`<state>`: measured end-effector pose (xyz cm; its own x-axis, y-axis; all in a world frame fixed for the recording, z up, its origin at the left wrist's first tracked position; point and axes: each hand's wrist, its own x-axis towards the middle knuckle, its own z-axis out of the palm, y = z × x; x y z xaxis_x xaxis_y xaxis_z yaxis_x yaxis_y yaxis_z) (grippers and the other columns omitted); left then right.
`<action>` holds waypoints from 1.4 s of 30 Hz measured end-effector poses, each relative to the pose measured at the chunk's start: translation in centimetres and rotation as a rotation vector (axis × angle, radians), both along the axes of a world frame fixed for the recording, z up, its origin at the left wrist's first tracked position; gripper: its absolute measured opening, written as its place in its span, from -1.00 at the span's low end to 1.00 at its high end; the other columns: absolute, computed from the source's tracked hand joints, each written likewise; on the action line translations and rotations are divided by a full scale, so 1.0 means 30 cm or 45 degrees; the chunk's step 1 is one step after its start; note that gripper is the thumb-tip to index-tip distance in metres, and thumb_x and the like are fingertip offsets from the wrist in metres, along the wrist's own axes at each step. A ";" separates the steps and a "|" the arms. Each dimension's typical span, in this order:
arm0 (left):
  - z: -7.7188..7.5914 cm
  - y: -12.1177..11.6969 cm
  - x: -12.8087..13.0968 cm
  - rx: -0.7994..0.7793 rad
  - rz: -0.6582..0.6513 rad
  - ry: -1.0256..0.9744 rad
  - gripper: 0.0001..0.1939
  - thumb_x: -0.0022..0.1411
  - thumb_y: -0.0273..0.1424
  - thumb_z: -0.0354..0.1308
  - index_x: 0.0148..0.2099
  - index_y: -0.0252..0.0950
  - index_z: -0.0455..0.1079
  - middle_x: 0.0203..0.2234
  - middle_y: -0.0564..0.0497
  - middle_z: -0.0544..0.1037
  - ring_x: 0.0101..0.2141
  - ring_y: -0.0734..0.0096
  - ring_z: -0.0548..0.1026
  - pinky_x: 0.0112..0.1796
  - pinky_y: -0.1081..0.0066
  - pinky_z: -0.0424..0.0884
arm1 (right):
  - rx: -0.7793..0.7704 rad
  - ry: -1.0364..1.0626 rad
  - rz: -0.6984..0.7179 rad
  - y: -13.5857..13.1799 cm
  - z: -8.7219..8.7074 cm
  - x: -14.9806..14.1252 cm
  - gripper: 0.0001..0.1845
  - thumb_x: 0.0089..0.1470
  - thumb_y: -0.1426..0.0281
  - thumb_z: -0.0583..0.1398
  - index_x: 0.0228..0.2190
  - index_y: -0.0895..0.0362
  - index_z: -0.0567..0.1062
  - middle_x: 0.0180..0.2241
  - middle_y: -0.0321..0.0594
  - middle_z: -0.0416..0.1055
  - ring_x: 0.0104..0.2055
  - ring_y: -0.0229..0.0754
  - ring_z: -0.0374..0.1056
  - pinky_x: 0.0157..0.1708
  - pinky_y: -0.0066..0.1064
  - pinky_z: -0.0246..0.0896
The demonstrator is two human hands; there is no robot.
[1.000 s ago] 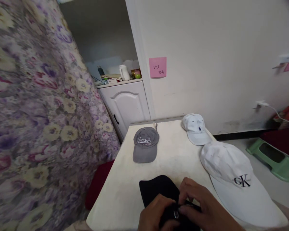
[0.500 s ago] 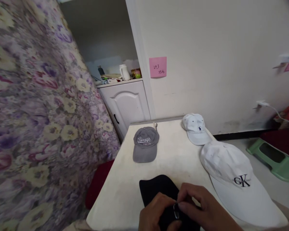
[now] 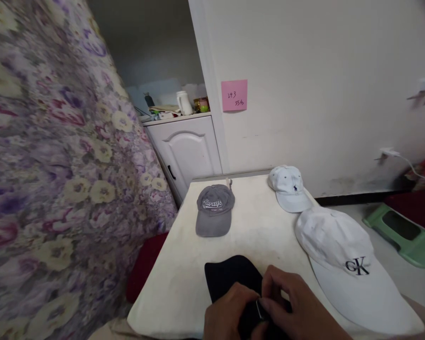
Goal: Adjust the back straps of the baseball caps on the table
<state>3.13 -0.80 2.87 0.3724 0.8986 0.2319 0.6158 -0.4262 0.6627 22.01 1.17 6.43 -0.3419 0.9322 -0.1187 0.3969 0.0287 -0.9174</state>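
Note:
A black cap [image 3: 232, 276] lies at the near edge of the table, its brim pointing away from me. My left hand [image 3: 230, 311] is closed on the cap's left side, the thumb near a small metal buckle [image 3: 259, 310] on its strap. My right hand [image 3: 290, 302] pinches the black strap by the buckle, thumb against forefinger. Fingers cover much of the strap and the cap's near part. Close by on the right is a large white cap [image 3: 336, 236] with dark CK letters. Farther off sit a grey cap [image 3: 214, 210] with white lettering and a smaller pale cap [image 3: 288, 186].
The caps share a cream-topped table [image 3: 177, 283]. A floral curtain [image 3: 71, 189] hangs on the left, beside a dark red seat [image 3: 147, 264]. Behind stand a white cabinet [image 3: 187, 151] and a wall with a pink note [image 3: 234, 95]. A green stool [image 3: 407, 236] is at right.
The view has shifted slightly. Both hands stay at the buckle with small finger movements; the buckle is now turned a little and more covered by the fingers.

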 end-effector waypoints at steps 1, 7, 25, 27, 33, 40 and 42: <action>0.000 0.002 0.000 0.017 -0.003 0.021 -0.64 -0.02 -0.59 0.20 -0.13 -0.19 0.45 -0.30 0.06 0.63 -0.30 0.32 0.61 -0.30 0.41 0.47 | 0.004 0.014 0.003 0.001 -0.004 0.000 -0.89 -0.06 0.50 0.13 -0.47 0.03 0.31 -0.51 -0.35 0.30 -0.40 -0.14 0.26 -0.40 -0.31 0.12; -0.001 0.007 0.006 0.099 0.003 0.089 -0.61 -0.08 -0.60 0.20 -0.16 -0.20 0.45 -0.34 0.04 0.65 -0.34 0.31 0.62 -0.35 0.43 0.48 | 0.101 0.017 -0.022 0.000 -0.038 -0.008 -0.84 -0.07 0.55 0.12 -0.46 0.03 0.31 -0.50 -0.36 0.31 -0.41 -0.16 0.28 -0.41 -0.33 0.14; -0.003 0.017 0.024 0.226 -0.055 0.199 -0.67 -0.05 -0.58 0.24 -0.17 -0.24 0.47 -0.35 -0.03 0.68 -0.36 0.24 0.64 -0.39 0.40 0.51 | 0.160 0.012 0.129 -0.003 -0.025 0.037 -0.88 0.02 0.51 0.14 -0.47 0.06 0.36 -0.37 -0.27 0.42 -0.31 -0.13 0.36 -0.30 -0.30 0.22; -0.004 0.019 0.023 0.226 -0.056 0.182 -0.64 -0.07 -0.59 0.24 -0.16 -0.24 0.47 -0.35 -0.03 0.68 -0.36 0.24 0.65 -0.39 0.39 0.52 | 0.230 0.070 0.153 -0.003 -0.027 0.044 -0.90 0.09 0.46 0.12 -0.45 0.06 0.35 -0.32 -0.23 0.39 -0.28 -0.12 0.37 -0.26 -0.27 0.24; -0.006 0.020 0.024 0.256 -0.049 0.133 -0.60 -0.13 -0.61 0.21 -0.18 -0.21 0.46 -0.39 0.02 0.66 -0.41 0.30 0.63 -0.42 0.44 0.48 | 0.254 0.108 0.156 -0.003 -0.059 0.049 -0.90 0.11 0.43 0.14 -0.43 0.07 0.42 -0.31 -0.22 0.39 -0.27 -0.11 0.39 -0.27 -0.26 0.23; -0.002 0.019 0.020 0.236 -0.098 0.189 -0.66 -0.09 -0.59 0.28 -0.18 -0.27 0.47 -0.39 -0.03 0.66 -0.41 0.26 0.63 -0.43 0.42 0.47 | 0.241 0.223 0.147 0.000 -0.075 0.049 -0.92 0.09 0.44 0.17 -0.44 0.06 0.42 -0.29 -0.24 0.38 -0.24 -0.10 0.37 -0.22 -0.26 0.23; 0.000 0.020 0.015 0.254 -0.109 0.144 -0.67 -0.05 -0.56 0.30 -0.16 -0.26 0.46 -0.37 -0.03 0.66 -0.39 0.27 0.63 -0.42 0.44 0.48 | 0.188 0.281 0.106 -0.002 -0.074 0.062 -0.98 0.12 0.40 0.17 -0.36 0.04 0.43 -0.27 -0.24 0.41 -0.18 -0.08 0.37 -0.15 -0.23 0.24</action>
<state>3.58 -0.20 2.89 0.4788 0.8032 0.3545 0.6371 -0.5956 0.4892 23.86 1.12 4.20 -0.4204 0.9016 0.1021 0.1786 0.1926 -0.9649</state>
